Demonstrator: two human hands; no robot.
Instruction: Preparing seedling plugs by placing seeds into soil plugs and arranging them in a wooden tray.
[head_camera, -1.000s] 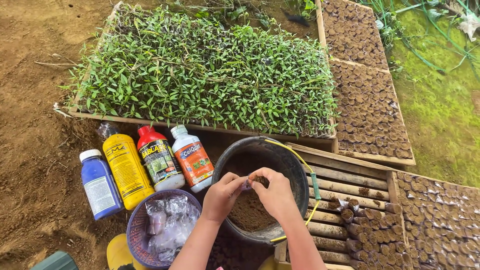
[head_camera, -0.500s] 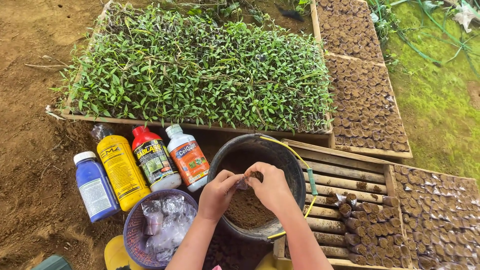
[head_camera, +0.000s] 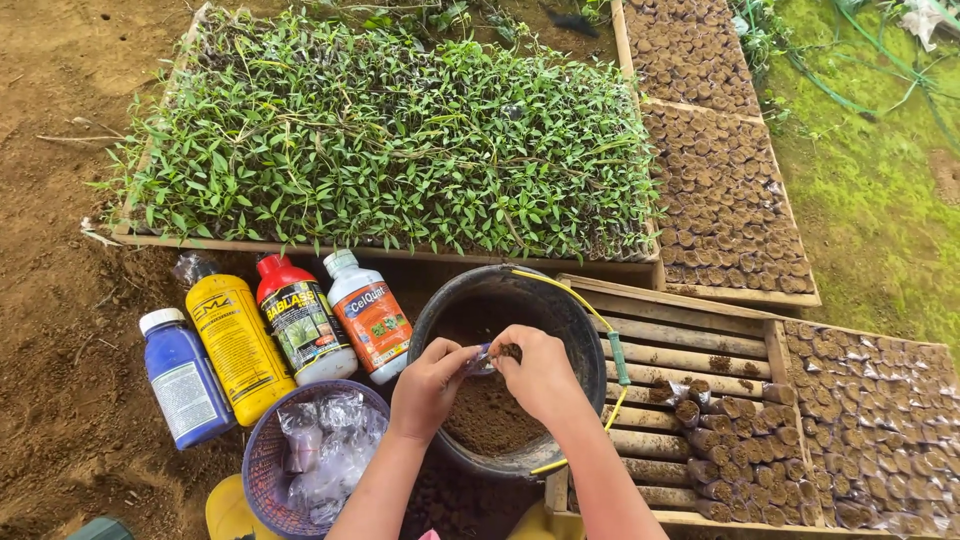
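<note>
Both hands pinch one small clear bag (head_camera: 480, 360) between them, left hand (head_camera: 430, 388) and right hand (head_camera: 540, 372) equally near, right over the dirt in the black bucket (head_camera: 590, 330). Beside it sits a purple basket (head_camera: 262, 462) of bags, then bottles (head_camera: 300, 318), then green seedlings (head_camera: 390, 140).

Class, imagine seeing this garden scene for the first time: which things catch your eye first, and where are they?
The big tray of green seedlings fills the top. Below it, both hands, left hand and right hand, pinch a small clear bag over a black bucket of soil. Four coloured bottles lie to the left, and soil-filled bags crowd the right.
</note>
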